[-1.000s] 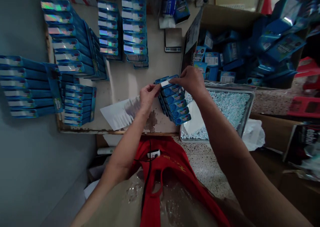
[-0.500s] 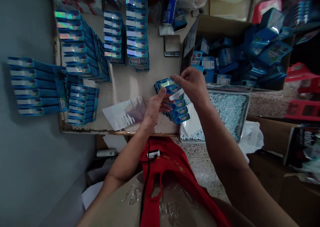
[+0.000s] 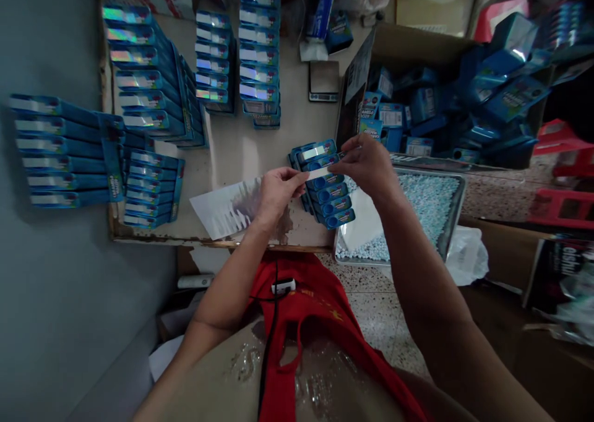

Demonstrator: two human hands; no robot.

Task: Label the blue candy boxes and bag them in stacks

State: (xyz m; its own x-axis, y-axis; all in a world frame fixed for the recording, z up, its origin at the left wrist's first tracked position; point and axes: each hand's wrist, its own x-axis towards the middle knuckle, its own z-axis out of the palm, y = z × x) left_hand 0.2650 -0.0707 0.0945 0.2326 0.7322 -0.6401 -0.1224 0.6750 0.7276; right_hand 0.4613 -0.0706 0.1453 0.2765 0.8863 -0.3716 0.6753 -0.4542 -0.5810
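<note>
A narrow whitish sticker strip (image 3: 319,173) is stretched between my two hands. My left hand (image 3: 279,190) pinches its left end, and my right hand (image 3: 366,165) pinches the right end. Right beneath lies a stacked row of small blue boxes (image 3: 335,205), several with round blue openings facing me. On the top box of that row a shiny strip (image 3: 316,152) is stuck along the edge. To the left of my left hand a sticker sheet (image 3: 223,211) lies flat, partly peeled, its right part under my hand and wrist.
Stacks of blue boxes (image 3: 155,85) with strips stand at the left, some past the table edge. A cardboard box (image 3: 355,78) full of blue boxes is at the right. Below it sits a metal tray (image 3: 457,205) of pale blue pellets. A small scale (image 3: 323,78) lies behind.
My left hand has moved off the boxes to the left and taken the strip's left end. My right hand has come slightly down and right, so the strip is now held out straight.
</note>
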